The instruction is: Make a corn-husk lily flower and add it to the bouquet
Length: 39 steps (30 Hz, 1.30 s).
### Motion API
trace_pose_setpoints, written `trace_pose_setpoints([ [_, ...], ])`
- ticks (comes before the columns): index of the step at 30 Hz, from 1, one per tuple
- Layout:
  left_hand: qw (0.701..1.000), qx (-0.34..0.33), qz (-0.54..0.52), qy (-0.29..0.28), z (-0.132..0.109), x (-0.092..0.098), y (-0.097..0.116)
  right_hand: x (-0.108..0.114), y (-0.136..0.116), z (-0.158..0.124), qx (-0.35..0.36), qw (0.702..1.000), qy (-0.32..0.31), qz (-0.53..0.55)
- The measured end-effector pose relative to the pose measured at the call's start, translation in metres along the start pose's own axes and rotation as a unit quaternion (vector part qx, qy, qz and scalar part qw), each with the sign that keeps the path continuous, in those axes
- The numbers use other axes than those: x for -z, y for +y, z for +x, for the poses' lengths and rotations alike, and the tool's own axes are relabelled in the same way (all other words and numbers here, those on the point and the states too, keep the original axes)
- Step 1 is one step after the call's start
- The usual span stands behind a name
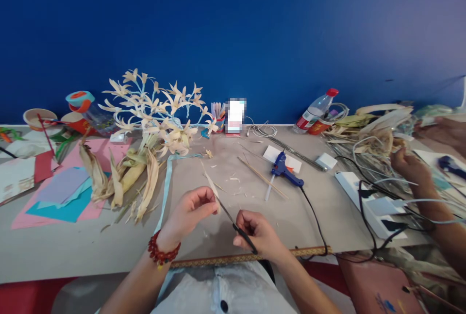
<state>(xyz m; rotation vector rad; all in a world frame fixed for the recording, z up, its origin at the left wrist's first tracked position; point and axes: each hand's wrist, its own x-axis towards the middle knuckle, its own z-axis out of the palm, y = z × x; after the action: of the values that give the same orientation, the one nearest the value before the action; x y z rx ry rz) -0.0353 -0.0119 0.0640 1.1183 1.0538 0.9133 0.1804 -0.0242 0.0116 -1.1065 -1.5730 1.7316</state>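
Over the front of the table, my left hand is closed, pinching a thin pale strip of corn husk that points up and away. My right hand grips black-handled scissors; their blades reach up-left to the husk beside my left fingertips. Whether the blades are parted I cannot tell. A light-blue ribbon lies left of my left hand. Behind it stands a branching bunch of husk flowers on pale-blue stems, near dried corn husks. Small husk scraps are scattered past my hands.
A blue glue gun with a black cord and a thin stick lie right of centre. Further right are a power strip, tangled cables and a co-worker's hand. Coloured paper lies left; a bottle leans at the back.
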Motion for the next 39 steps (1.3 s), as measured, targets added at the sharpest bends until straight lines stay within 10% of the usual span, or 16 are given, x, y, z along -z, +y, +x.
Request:
trace_pose_setpoints([
  [19, 0.999, -0.008, 0.017, -0.033, 0.003, 0.005, -0.002, 0.003, 0.008, 0.003, -0.018, 0.997, 0.037, 0.06],
  [26, 1.0, 0.006, -0.004, -0.026, 0.007, 0.001, -0.007, -0.01, -0.021, 0.026, 0.088, 0.977, 0.126, 0.147],
  [39, 0.993, -0.032, 0.096, -0.062, 0.007, -0.002, -0.011, -0.011, -0.037, 0.045, 0.051, 0.99, 0.089, 0.099],
])
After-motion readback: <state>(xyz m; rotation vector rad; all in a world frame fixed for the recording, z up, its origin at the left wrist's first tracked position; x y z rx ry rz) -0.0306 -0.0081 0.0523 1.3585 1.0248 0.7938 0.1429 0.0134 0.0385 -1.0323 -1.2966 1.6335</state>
